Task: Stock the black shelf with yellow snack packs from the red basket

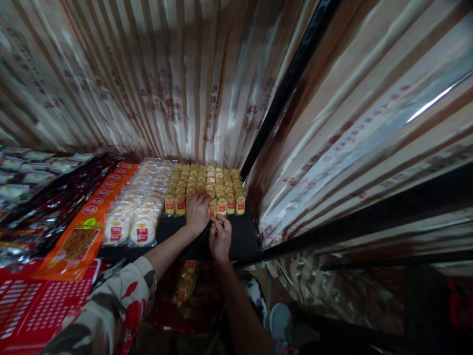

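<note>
One yellow packet (213, 209) stands at the front of its block on the black shelf (185, 245), just right of the left hand (198, 213) and just above the right hand's (220, 238) fingertips. Both forearms reach forward; the left hand bends over the front packets, the right has thumb and fingers nearly closed. Whether either grips anything cannot be told. Two white round packs (143, 230) front their columns; one orange bag (82, 241) lies farther left.
</note>
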{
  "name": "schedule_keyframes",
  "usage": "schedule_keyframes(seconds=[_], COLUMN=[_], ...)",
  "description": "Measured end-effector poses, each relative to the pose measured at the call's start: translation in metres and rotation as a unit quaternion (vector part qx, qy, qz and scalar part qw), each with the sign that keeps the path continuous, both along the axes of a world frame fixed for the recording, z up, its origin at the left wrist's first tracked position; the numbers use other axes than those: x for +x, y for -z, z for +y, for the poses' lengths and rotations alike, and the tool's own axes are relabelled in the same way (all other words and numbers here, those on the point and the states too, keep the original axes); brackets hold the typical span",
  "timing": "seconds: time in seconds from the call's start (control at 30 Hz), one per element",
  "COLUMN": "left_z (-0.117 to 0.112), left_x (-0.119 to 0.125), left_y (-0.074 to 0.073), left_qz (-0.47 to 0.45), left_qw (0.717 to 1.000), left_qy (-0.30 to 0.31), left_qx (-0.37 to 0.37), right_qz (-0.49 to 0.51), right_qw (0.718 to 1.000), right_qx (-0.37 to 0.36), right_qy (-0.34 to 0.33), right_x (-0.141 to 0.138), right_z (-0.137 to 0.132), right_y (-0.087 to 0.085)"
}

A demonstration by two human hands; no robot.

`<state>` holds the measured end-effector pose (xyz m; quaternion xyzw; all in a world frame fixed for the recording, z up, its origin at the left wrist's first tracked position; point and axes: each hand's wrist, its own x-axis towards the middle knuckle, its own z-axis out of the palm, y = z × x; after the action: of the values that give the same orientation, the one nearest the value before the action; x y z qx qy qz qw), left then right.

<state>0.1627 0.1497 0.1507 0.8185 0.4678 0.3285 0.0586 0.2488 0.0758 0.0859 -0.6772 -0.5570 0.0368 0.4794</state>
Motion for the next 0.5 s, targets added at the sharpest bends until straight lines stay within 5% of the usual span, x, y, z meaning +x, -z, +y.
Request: schedule_keyframes(seconds=[0.33, 0.5], left_z=[0.008, -0.006], left_x=[0.001, -0.002], left_y=[0.004, 0.004], left_qz=[0.020, 0.043], left_qw=[1.000, 0.998], left_qy=[-0.010, 0.009], left_qx=[0.002, 0.035], right_qz=[-0.054, -0.070], right_qw=[0.998, 0.995], right_qx=[-0.040, -0.062], right_qy=[-0.016, -0.013], right_x=[-0.001, -0.002], right_z=[-0.001, -0.001], right_y=[-0.003, -0.003])
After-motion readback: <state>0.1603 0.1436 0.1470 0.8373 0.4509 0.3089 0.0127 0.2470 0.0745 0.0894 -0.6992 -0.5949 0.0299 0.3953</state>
